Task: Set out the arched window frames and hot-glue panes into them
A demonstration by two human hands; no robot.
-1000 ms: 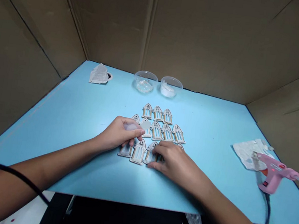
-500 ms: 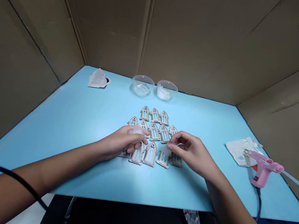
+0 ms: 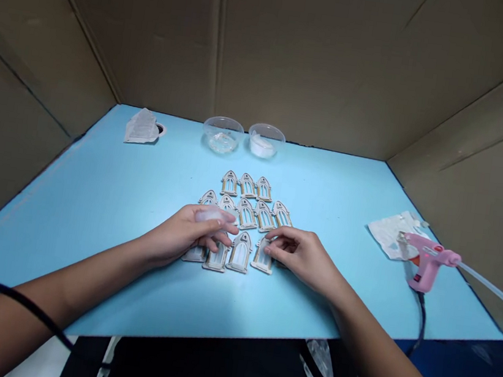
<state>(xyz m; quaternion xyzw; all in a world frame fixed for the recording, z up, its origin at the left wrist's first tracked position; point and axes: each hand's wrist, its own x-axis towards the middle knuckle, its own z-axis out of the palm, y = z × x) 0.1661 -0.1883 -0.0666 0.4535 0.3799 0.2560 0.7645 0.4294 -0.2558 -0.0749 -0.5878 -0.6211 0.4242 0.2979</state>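
Note:
Several small arched window-shaped pieces (image 3: 247, 214) lie in three rows on the light blue table. My left hand (image 3: 193, 230) is curled around translucent whitish pieces (image 3: 210, 214), above the left end of the front rows. Bent fingers of my right hand (image 3: 301, 254) touch an arched piece (image 3: 263, 257) in the front row, whose opening looks whitish. Another arched piece (image 3: 240, 252) with a pale filled opening lies between my hands. Part of the front row is hidden under both hands.
Two clear round tubs (image 3: 222, 130) stand at the back, with whitish contents. A pink glue gun (image 3: 430, 261) rests at the right beside crumpled white paper (image 3: 391, 235), its cord running off the front edge. Folded paper (image 3: 142, 126) lies back left. Cardboard walls (image 3: 305, 59) enclose the table.
The whole view has shifted, so things appear further left. The whitish sheet at my right fingertips now lies over the front-row piece's opening. My left hand still holds its translucent pieces.

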